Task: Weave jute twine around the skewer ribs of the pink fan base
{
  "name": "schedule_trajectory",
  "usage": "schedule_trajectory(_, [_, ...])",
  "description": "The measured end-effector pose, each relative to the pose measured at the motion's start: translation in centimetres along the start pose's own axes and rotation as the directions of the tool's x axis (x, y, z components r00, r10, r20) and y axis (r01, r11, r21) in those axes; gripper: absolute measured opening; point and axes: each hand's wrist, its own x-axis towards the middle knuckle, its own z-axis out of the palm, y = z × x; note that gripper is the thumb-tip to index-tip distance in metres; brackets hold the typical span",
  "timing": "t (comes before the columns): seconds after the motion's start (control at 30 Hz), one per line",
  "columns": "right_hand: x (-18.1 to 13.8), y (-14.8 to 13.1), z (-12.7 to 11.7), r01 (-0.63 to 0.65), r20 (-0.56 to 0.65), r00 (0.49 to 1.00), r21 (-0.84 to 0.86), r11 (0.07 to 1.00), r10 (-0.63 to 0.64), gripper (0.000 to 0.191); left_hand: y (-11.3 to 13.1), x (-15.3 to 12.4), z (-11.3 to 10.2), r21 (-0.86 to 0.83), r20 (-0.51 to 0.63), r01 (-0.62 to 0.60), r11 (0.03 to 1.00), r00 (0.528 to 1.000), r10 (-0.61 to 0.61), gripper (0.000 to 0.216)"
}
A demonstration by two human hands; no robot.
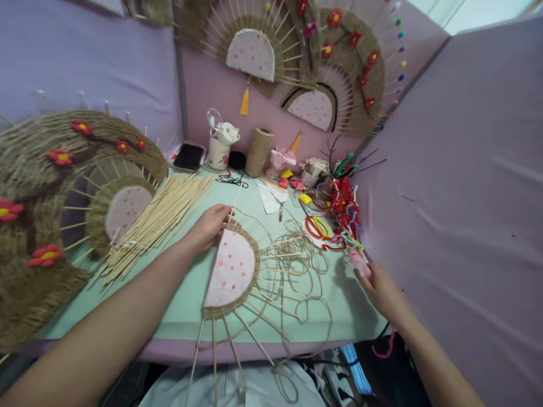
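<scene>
A half-round woven fan piece lies on the table, its pink face dotted with red and its rim bound in twine. Thin sticks radiate from that rim, several reaching past the table's front edge. My left hand pinches the top end of the piece by a stick. Loose twine lies tangled over the sticks on the right. At the table's right side, my right hand is closed around a pink glue gun, slightly blurred and partly hidden by the fingers.
Bundled sticks lie left, before a large twine fan with red flowers. Orange-handled scissors and red pipe cleaners lie right. A twine spool and a white cup stand behind. Purple cloth walls enclose the table.
</scene>
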Motion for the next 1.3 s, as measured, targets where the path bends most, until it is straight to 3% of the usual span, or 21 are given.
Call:
schedule_trajectory(0.17, [-2.6, 1.5, 2.7, -0.118, 0.098, 0.983, -0.3, 0.947, 0.153, 0.042, 0.1, -0.2, 0.2, -0.005, -0.006, 0.01, 1.0, 1.0, -0.01, 0.014])
schedule_trajectory(0.27, [-2.6, 1.1, 2.4, -0.045, 0.096, 0.992, -0.38, 0.924, 0.088, 0.043, 0.1, -0.4, 0.3, -0.015, -0.01, 0.018, 1.0, 1.0, -0.019, 0.013])
schedule_trajectory(0.33, [-2.0, 0.0, 1.6, 0.012, 0.03, 1.0, -0.363, 0.932, -0.001, 0.045, 0.0, -0.3, 0.3, -0.023, -0.004, 0.017, 1.0, 1.0, -0.017, 0.013])
schedule_trajectory(0.43, [-1.0, -3.5, 0.3, 0.174, -0.077, 0.98, -0.108, 0.979, -0.182, 0.044, -0.2, -0.3, 0.2, -0.034, 0.0, 0.019, 0.999, 1.0, -0.019, 0.014])
schedule_trajectory(0.5, [-0.2, -6.6, -0.1, 0.26, -0.059, 0.965, 0.126, 0.957, -0.254, 0.041, -0.2, -0.3, 0.1, -0.035, 0.006, 0.02, 0.999, 1.0, -0.02, 0.014])
schedule_trajectory(0.63, [2.0, -11.9, 0.5, 0.262, 0.004, 0.956, 0.432, 0.863, -0.293, 0.035, 0.1, -0.7, -0.1, -0.049, 0.04, 0.034, 0.998, 0.999, -0.032, 0.018])
schedule_trajectory(0.73, [4.4, -13.7, 1.5, 0.214, -0.012, 0.967, 0.574, 0.79, -0.253, 0.031, 0.4, -1.2, -0.3, -0.057, 0.119, 0.062, 0.996, 0.991, -0.055, 0.027])
schedule_trajectory(0.9, [6.9, -13.9, 2.8, 0.125, -0.025, 0.988, 0.694, 0.709, -0.149, 0.032, 0.3, -1.7, -0.7, 0.027, 0.241, 0.039, 0.999, 0.97, -0.044, 0.085])
schedule_trajectory(1.0, [7.0, -13.3, 3.2, 0.08, -0.013, 0.994, 0.747, 0.66, -0.106, 0.034, -0.2, -1.7, -0.6, 0.037, 0.23, 0.05, 0.998, 0.971, -0.057, 0.08])
schedule_trajectory(1.13, [6.5, -12.6, 3.4, 0.007, 0.024, 0.999, 0.818, 0.576, -0.047, 0.035, -0.9, -1.5, -0.1, 0.068, 0.129, 0.058, 0.996, 0.989, -0.066, 0.064])
schedule_trajectory(1.3, [6.4, -11.8, 4.1, -0.028, 0.037, 0.999, 0.87, 0.493, -0.009, 0.036, -1.8, -1.2, 0.2, 0.173, 0.052, 0.001, 0.985, 0.999, -0.01, 0.075])
